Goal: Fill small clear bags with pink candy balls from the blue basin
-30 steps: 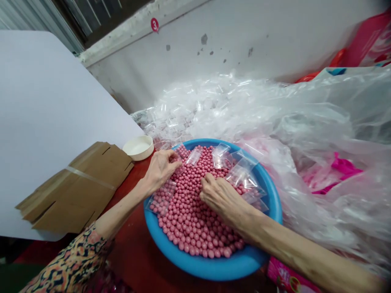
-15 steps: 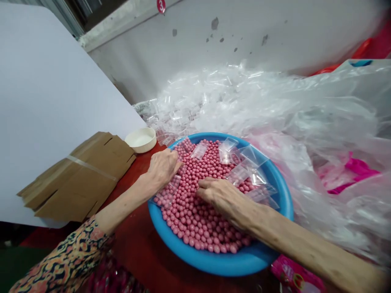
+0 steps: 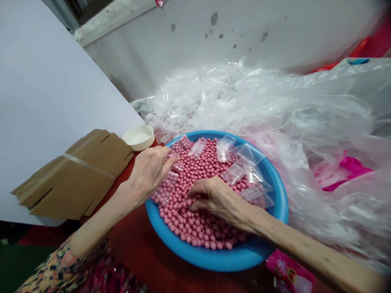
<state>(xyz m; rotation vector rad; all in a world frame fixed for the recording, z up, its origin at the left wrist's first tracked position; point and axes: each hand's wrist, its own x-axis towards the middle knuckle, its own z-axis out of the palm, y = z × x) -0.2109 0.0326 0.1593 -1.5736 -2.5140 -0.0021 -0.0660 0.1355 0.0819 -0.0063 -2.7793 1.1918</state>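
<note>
The **left hand** [image 3: 149, 171] sits over the basin's near-left rim, its fingers [image 3: 171, 161] stretched out and slightly apart, tips just above a **small clear plastic bag** [image 3: 167, 188], with nothing visibly gripped. The **right hand** [image 3: 218, 199] reaches in from the other side, its fingers [image 3: 195, 195] curled narrowly and touching the **pink beads** [image 3: 195, 179]; whether they pinch any is hidden. The beads fill a **blue plastic basin** [image 3: 214, 260], with more small bags lying on them toward the far right. The basin stands on a **red desk** [image 3: 143, 252], beside a **white round dish** [image 3: 137, 137] and **flattened cardboard** [image 3: 82, 171] lying on a **white board** [image 3: 51, 101]. A **heap of clear plastic bags** [image 3: 195, 97] rises behind it, against a **scuffed white wall** [image 3: 214, 36].
</note>
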